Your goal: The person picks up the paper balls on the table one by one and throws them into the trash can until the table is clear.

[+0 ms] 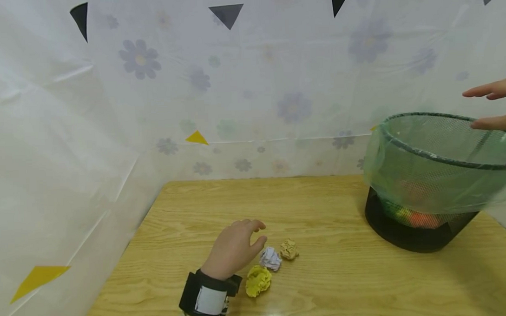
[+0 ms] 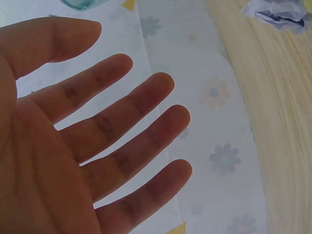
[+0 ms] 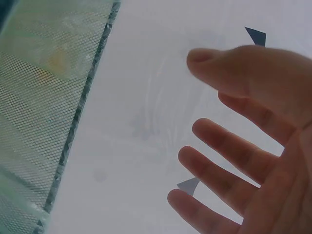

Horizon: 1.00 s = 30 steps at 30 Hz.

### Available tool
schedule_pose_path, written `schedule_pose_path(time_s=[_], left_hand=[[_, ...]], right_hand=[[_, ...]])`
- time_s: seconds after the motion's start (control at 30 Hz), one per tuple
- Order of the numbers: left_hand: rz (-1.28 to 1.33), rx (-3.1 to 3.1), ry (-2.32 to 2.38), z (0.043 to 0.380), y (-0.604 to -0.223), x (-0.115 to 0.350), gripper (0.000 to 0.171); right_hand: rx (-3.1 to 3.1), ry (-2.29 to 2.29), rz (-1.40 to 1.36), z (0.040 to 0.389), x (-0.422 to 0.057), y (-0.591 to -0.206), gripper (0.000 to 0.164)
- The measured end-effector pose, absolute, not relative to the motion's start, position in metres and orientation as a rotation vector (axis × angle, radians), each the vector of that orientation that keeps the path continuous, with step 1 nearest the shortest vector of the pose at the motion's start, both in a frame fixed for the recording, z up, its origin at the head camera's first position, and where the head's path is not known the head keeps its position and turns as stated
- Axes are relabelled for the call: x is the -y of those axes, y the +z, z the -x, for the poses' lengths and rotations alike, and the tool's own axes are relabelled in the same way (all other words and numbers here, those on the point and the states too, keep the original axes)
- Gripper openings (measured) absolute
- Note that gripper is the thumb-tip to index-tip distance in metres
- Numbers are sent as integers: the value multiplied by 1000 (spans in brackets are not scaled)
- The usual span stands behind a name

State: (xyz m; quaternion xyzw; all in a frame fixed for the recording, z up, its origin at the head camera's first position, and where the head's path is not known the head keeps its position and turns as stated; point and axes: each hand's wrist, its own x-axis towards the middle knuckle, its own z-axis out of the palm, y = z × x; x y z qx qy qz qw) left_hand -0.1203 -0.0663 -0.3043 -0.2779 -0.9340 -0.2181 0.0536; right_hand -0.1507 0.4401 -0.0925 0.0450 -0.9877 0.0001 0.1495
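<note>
Over the table's near middle my left hand (image 1: 233, 248) hovers with fingers spread and nothing in it. Just right of it lie three crumpled paper balls: a white one (image 1: 271, 258), a tan one (image 1: 289, 249) and a yellow one (image 1: 258, 281). My right hand (image 1: 498, 103) is held above the rim of a black mesh wastebasket (image 1: 423, 235), thumb and fingers apart, holding nothing. A green plastic bag (image 1: 404, 176) lines the basket and folds over its rim. Red and yellow-green items (image 1: 422, 218) show through the mesh near the bottom.
The wooden table (image 1: 188, 211) meets a white flower-printed sheet (image 1: 250, 83) behind it and on the left. Black, grey and yellow triangles mark the sheet. The basket stands at the table's back right.
</note>
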Motion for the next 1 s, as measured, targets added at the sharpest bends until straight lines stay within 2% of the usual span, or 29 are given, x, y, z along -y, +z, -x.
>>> schedule_pose_path(time_s=[0.23, 0.6, 1.0], left_hand=[[838, 2838, -656, 121, -305, 68, 26], [825, 2847, -661, 118, -300, 67, 28], [834, 2839, -665, 116, -297, 65, 29]], right_hand=[[2708, -11, -269, 139, -402, -91, 62], [2607, 51, -492, 118, -342, -96, 56], [2565, 94, -789, 98, -285, -132, 69]])
